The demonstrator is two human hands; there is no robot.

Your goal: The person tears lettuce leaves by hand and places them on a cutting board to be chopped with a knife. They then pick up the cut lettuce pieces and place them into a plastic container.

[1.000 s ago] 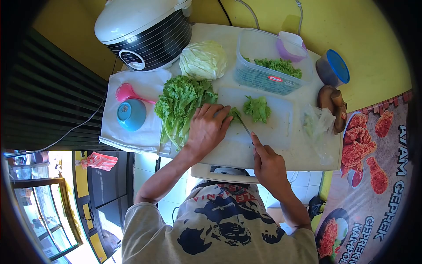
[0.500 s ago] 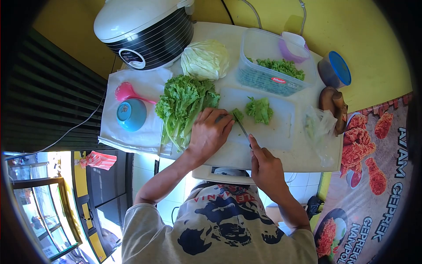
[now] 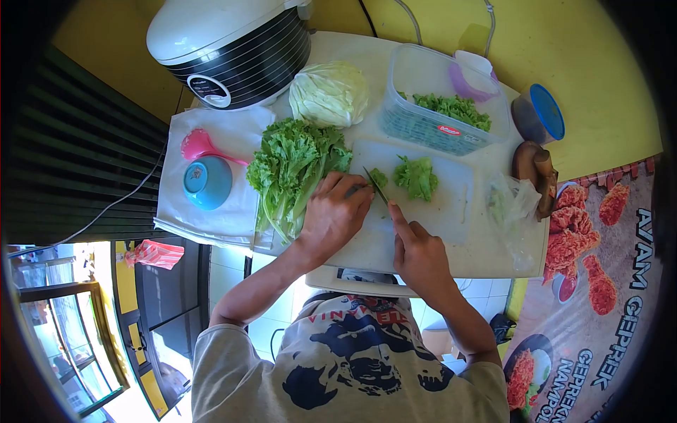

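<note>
My right hand (image 3: 423, 257) is closed around a knife (image 3: 379, 187), its index finger stretched along the spine. The narrow blade points up and left over the white cutting board (image 3: 451, 204). My left hand (image 3: 338, 211) is curled on the board just left of the blade, gripping lettuce that its fingers mostly cover. A small cut lettuce piece (image 3: 379, 176) lies against the blade's right side. Farther right sits a larger pile of cut lettuce (image 3: 416, 178). A leafy lettuce bunch (image 3: 293, 166) lies beside my left hand, stems towards me.
Behind the board stand a cabbage (image 3: 328, 94) and a clear plastic box (image 3: 430, 137) with cut lettuce inside. A rice cooker (image 3: 233, 56) is at back left, above a blue bowl (image 3: 207, 183) and a pink ladle (image 3: 201, 144). A plastic bag (image 3: 513, 211) lies at right.
The knife blade has swung to a steeper slant with its tip further left, and my right index finger now extends along it. My left hand has stayed nearly still.
</note>
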